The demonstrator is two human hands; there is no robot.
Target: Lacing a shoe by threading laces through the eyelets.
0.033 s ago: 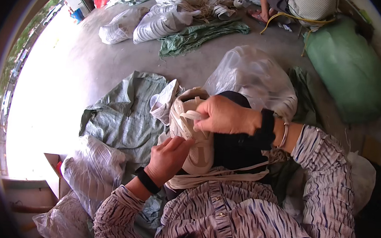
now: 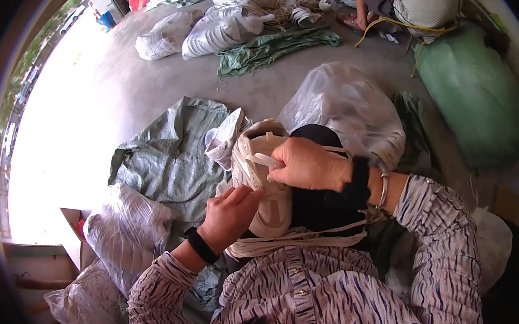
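A beige and cream lace-up sneaker [image 2: 273, 215] lies at the middle, its toe towards me and its collar away. My right hand [image 2: 313, 165] is closed above its lacing, pinching a flat cream shoelace [image 2: 262, 160] that bends in a loop from the fingers. My left hand [image 2: 229, 216] is closed against the shoe's left side, fingertips pressed together near the lower lacing; what they grip is hidden. Loose cream laces [image 2: 301, 246] lie across my lap below the toe. Just left of the collar is a whitish shoe piece [image 2: 223, 139].
A green woven sack [image 2: 171, 155] lies flat to the left, above clear plastic bags [image 2: 126, 231] of pale goods. Ahead stands a clear plastic bag [image 2: 346, 102]. A full green sack [image 2: 478, 100] is at far right, near a seated person [image 2: 426, 14]. More bags [image 2: 221, 34] lie further back.
My right hand has shifted very slightly to the right and down, still pinching the shoelace. The left hand and the sneaker look the same.
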